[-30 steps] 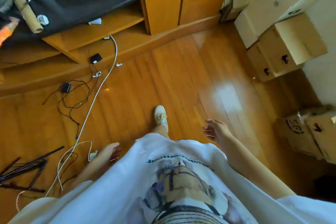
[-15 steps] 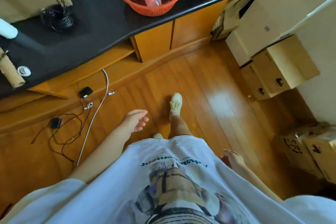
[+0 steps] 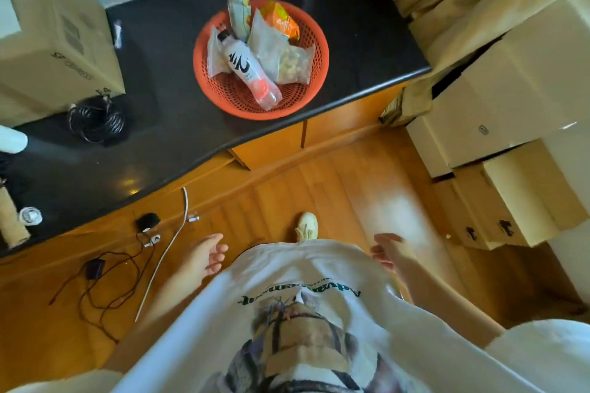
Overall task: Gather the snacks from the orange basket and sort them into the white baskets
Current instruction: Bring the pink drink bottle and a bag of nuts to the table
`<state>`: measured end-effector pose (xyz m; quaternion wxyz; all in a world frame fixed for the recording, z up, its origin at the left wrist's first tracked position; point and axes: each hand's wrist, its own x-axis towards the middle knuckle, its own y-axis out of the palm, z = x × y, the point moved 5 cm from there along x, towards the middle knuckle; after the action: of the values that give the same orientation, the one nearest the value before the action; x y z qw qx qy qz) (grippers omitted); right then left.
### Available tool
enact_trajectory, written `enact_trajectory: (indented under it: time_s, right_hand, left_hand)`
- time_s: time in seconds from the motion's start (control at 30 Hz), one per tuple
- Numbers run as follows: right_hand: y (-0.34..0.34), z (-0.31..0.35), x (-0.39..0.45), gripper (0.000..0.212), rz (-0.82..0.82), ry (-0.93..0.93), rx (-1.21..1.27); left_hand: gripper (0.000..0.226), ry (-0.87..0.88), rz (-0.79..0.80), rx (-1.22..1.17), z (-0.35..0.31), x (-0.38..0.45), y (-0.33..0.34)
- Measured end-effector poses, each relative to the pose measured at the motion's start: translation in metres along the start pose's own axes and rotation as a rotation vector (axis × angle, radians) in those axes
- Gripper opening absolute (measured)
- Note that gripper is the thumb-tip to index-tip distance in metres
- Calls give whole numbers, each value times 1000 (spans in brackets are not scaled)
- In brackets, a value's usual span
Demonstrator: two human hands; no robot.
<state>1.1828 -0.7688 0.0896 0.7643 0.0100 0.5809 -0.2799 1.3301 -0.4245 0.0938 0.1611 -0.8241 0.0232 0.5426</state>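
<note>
Black countertop bearing the orange basket of snacks; cardboard boxes right; wooden floor near. Left hand and right hand relaxed, holding nothing.

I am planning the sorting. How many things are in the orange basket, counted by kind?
Bottle: 1
Tall pouch: 1
Orange bag: 1
Clear bags: 3
Total: 6, all in the basket.
</note>
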Motion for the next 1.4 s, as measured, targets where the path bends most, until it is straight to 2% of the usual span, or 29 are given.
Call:
enact_trajectory:
  time_s: [0.13,0.27,0.4,0.5,0.63,0.7,0.77,0.87,0.93,1.0,1.13,1.23,1.4]
  right_hand:
    - [24,96,15,9,72,-133,-74]
    - [53,157,25,13,148,-209,-100]
    - [75,197,29,6,165,-211,-83]
    - [89,220,31,8,172,-189,-85]
    - [115,277,48,14,165,-255,-173]
    - [131,310,64,10,157,-321,-226]
    - [144,343,79,19,115,-420,-307]
    - [162,390,100,36,0,-607,-578]
    - [176,415,111,50,-31,-741,-721]
    - [187,433,123,61,-42,-826,-822]
    - [199,444,145,77,-30,-821,-1035]
    - [206,445,156,81,-16,-778,-1091]
    - [211,458,153,76,-134,-830,-1215]
  left_hand:
    - [13,-65,-50,-43,-12,9,-4]
    - [24,-241,-89,-162,-14,22,-11]
    - [29,-287,-98,-241,-37,42,-18]
    - [21,-233,-118,-258,-87,59,-15]
    - [12,-74,-201,-293,-187,81,5]
    - [12,13,-124,-366,-234,89,26]
    - [19,115,36,-385,-274,98,50]
    - [45,164,149,-360,-315,119,86]
    - [61,126,147,-343,-330,136,106]
    - [63,93,158,-333,-336,152,121]
    - [64,82,111,-368,-335,175,133]
    - [59,149,105,-401,-338,182,135]
    - [54,258,149,-452,-348,182,135]
